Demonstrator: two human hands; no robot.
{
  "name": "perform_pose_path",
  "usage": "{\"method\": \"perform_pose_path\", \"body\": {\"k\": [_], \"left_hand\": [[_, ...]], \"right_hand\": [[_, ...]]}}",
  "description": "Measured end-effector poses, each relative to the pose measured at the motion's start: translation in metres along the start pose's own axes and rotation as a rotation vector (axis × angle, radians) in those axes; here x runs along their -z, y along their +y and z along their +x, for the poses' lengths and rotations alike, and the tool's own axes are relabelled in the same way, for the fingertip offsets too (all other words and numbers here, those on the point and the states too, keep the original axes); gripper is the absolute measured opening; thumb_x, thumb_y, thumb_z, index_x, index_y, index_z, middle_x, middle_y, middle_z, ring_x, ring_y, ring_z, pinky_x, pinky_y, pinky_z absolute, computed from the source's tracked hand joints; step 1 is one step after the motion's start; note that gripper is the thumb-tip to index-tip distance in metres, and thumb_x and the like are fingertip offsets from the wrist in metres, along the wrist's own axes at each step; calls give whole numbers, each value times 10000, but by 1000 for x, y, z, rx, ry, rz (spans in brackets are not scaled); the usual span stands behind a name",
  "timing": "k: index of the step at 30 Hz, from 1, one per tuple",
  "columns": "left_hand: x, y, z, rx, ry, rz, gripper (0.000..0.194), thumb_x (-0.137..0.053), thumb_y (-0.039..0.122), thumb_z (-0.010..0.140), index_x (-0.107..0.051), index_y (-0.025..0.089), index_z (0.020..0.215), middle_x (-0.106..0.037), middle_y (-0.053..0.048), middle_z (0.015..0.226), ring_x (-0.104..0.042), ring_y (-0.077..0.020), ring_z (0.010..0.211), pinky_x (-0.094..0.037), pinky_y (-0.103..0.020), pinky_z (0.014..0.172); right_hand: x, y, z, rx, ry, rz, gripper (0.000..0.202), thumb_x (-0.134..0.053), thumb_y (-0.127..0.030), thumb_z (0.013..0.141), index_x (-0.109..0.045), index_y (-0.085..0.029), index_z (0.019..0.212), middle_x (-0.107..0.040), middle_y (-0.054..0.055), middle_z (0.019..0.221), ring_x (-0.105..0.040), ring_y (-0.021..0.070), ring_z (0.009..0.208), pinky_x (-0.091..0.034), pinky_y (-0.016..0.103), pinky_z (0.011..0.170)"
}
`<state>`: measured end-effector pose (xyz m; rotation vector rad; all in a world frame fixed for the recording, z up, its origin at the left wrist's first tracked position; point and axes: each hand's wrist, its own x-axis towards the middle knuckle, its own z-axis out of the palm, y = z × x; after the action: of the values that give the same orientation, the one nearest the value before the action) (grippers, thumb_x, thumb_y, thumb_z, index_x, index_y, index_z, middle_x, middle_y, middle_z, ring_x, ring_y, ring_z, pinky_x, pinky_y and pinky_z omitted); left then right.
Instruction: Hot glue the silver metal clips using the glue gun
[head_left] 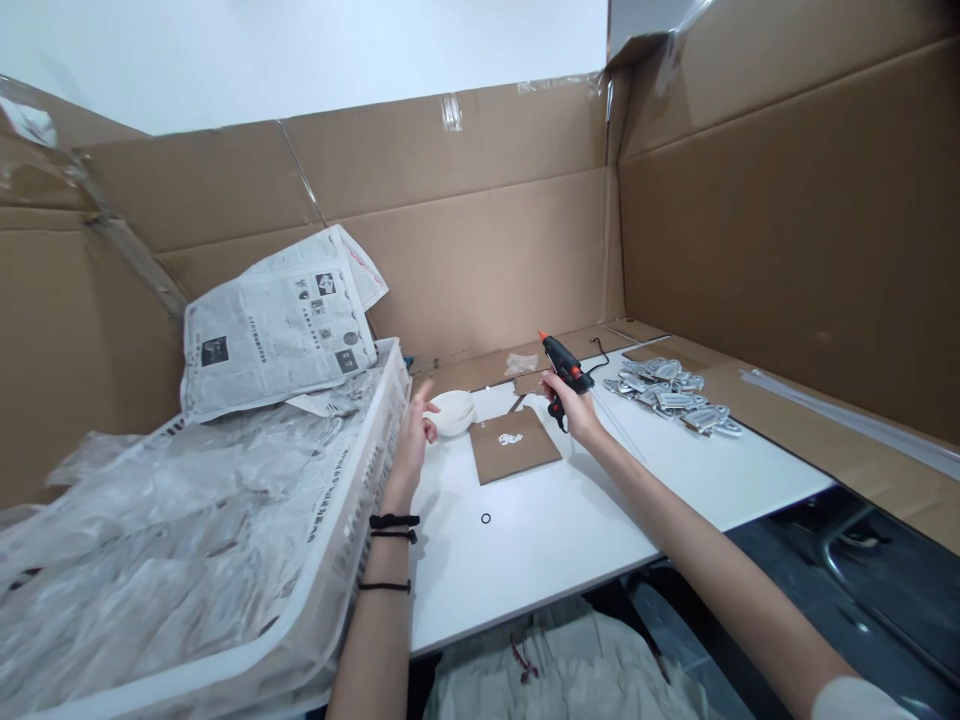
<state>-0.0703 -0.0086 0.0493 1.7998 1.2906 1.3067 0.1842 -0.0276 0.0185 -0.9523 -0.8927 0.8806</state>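
The right hand (571, 405) grips a black-and-orange glue gun (568, 365); the left hand (412, 435), loosely curled, seems empty.

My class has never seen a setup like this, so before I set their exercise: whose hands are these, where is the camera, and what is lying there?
There is no robot. One picture, from a camera on a person's head, looks forward and down at their bare hands. The right hand holds what looks like a glue gun. The left hand is beside a white bowl; nothing is clearly visible in it. On the white tabletop lie a brown square bearing a small white piece, a dark ring and a pile of silvery pieces. Left is a basket of plastic-wrapped items.
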Motion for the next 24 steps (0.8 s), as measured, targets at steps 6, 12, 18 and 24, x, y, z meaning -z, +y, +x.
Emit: {"method": "perform_pose_path", "body": {"k": [6,12,18,24], "left_hand": [[-3,2,-7,-122,-24,396,392,-413,424,870,-597,159,647,-590,-56,750,-517,-156,694,-404,-276,708],[-23,2,-15,-110,-259,663,294,-416,306,881,-649,178,1007,-634,-80,1002,-567,-216,938,-408,-316,848],[-95,13,9,-273,-509,600,461,-460,366,878,-545,128,1263,-542,-140,1262,-477,-256,1175,-347,-344,1000],[-170,15,49,-189,-737,813,327,-638,374,763,-688,123,966,-645,-151,1060,-506,-316,1092,-306,-437,969]], "right_hand": [[1,-8,4,19,36,72,316,-684,-454,670,-537,-176,689,-469,-19,591,-404,84,517,-304,225,448],[22,-20,26,148,275,262,276,-685,-382,614,-504,-180,669,-495,-24,592,-416,72,502,-331,204,440],[38,-28,38,138,465,346,228,-634,-316,618,-448,-188,649,-484,-37,582,-391,57,451,-314,201,402],[37,-22,39,67,432,348,210,-643,-310,602,-484,-174,624,-484,-30,578,-381,55,462,-299,196,393]]}}
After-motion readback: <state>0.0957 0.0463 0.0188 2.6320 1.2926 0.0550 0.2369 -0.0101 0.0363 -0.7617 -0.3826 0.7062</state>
